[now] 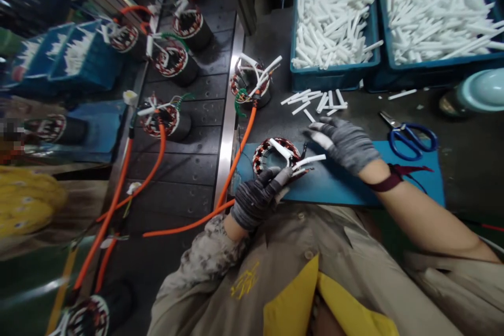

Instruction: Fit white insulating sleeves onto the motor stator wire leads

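Observation:
A round wound coil part (259, 155) with white sleeves on its leads lies on the blue mat (334, 184). My left hand (262, 194), in a grey striped glove, is closed on the leads at the coil's near right side. White sleeves and dark lead ends stick out past its fingertips. My right hand (342, 142), gloved too, reaches over the mat's far edge, its fingertips at a short white tube (309, 115); whether it grips the tube cannot be made out. Several loose white tubes (302, 98) lie just beyond.
Two blue bins (334, 79) of white tubes stand at the back right. Blue-handled scissors (409, 139) and a jar with a pale lid (486, 89) are at right. Left, a conveyor (197, 163) carries coil parts with orange cables; a person sits beyond.

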Motion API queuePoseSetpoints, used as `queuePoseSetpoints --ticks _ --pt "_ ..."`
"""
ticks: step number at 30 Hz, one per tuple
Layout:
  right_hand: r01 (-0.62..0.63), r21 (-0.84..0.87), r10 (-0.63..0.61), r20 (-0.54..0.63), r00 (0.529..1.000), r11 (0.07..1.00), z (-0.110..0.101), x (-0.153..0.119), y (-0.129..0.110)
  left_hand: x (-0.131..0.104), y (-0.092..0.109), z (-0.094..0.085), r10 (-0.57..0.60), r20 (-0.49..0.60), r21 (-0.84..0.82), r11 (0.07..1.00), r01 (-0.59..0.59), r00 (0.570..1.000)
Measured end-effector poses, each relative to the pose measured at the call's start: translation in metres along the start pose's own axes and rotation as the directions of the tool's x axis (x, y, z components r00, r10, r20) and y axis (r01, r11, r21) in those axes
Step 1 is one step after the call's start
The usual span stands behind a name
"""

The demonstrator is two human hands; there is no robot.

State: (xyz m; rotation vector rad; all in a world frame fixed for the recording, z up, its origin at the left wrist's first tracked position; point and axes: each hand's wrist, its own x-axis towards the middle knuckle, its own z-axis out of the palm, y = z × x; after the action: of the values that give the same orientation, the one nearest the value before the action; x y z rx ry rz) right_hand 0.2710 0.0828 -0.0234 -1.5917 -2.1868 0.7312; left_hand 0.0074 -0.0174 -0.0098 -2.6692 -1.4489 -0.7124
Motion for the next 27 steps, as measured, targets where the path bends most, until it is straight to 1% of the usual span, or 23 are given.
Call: queuePoseSetpoints --ticks 1,2,4,5,6,7,8,9,10,11,12,13,14,15,16,19,21,24,27 --pt "-0.031 -0.091 0.032 0.013 0.999 0.995 0.006 0.007 0.001 0.000 0.000 0.002 0.017 -0.033 0.007 1.000 -0.017 0.999" --pt "-0.049 -0.154 0.054 0.028 0.998 0.987 0.011 0.012 0.000 0.000 0.000 0.003 0.031 -0.044 0.005 1.000 -0.031 0.999" --pt "-0.051 -0.183 0.054 0.014 0.998 0.982 0.017 0.014 -0.002 -0.001 -0.002 0.004 0.042 -0.030 -0.006 0.999 -0.042 0.999" --pt "-0.044 -0.159 0.040 -0.028 0.999 0.986 0.016 0.011 -0.003 -0.002 -0.003 0.004 0.045 -0.021 -0.013 0.999 -0.045 0.999" --pt "-0.043 -0.111 0.032 -0.097 0.995 0.993 0.014 0.005 -0.003 -0.003 -0.004 0.004 0.045 -0.012 -0.022 0.999 -0.045 0.999" --pt "-0.053 -0.035 0.045 -0.187 0.981 0.998 0.010 -0.004 -0.001 -0.004 -0.004 0.004 0.043 -0.007 -0.033 0.999 -0.043 0.999" --pt "-0.068 0.067 0.084 -0.279 0.957 0.995 0.005 -0.015 0.001 -0.005 -0.005 0.003 0.040 -0.003 -0.043 0.998 -0.041 0.999" --pt "-0.094 0.200 0.162 -0.355 0.921 0.975 0.000 -0.027 0.004 -0.005 -0.005 0.003 0.039 0.002 -0.055 0.998 -0.039 0.999" --pt "-0.121 0.348 0.257 -0.378 0.889 0.930 -0.004 -0.040 0.007 -0.005 -0.006 0.002 0.039 0.007 -0.067 0.997 -0.038 0.999" --pt "-0.154 0.488 0.346 -0.332 0.877 0.859 -0.007 -0.052 0.009 -0.005 -0.006 0.002 0.039 0.008 -0.079 0.996 -0.038 0.999" --pt "-0.200 0.601 0.411 -0.237 0.880 0.774 -0.008 -0.063 0.011 -0.004 -0.006 0.002 0.040 -0.001 -0.092 0.995 -0.040 0.999" --pt "-0.253 0.676 0.441 -0.119 0.890 0.692 -0.007 -0.072 0.012 -0.003 -0.006 0.001 0.040 -0.012 -0.107 0.993 -0.041 0.999" --pt "-0.305 0.718 0.447 -0.010 0.894 0.626 -0.004 -0.079 0.012 -0.002 -0.006 0.001 0.038 -0.022 -0.124 0.991 -0.040 0.999" --pt "-0.347 0.737 0.440 0.076 0.895 0.580 0.000 -0.084 0.011 -0.002 -0.006 0.000 0.037 -0.029 -0.141 0.989 -0.040 0.999" --pt "-0.374 0.745 0.424 0.135 0.896 0.552 0.005 -0.087 0.010 -0.001 -0.006 0.000 0.036 -0.032 -0.155 0.987 -0.041 0.999" --pt "-0.385 0.768 0.364 0.211 0.907 0.513 0.020 -0.084 0.006 -0.001 -0.007 0.001 0.041 -0.028 -0.178 0.983 -0.046 0.999" --pt "-0.372 0.778 0.310 0.238 0.921 0.506 0.024 -0.079 0.005 -0.002 -0.007 0.002 0.044 -0.040 -0.174 0.983 -0.050 0.998" --pt "-0.333 0.792 0.185 0.277 0.943 0.511 0.018 -0.070 0.001 -0.003 -0.008 0.002 0.032 -0.048 -0.159 0.987 -0.039 0.998" --pt "-0.319 0.808 0.023 0.355 0.935 0.496 0.008 -0.063 -0.008 -0.003 -0.007 0.001 0.045 -0.043 -0.135 0.990 -0.050 0.998"
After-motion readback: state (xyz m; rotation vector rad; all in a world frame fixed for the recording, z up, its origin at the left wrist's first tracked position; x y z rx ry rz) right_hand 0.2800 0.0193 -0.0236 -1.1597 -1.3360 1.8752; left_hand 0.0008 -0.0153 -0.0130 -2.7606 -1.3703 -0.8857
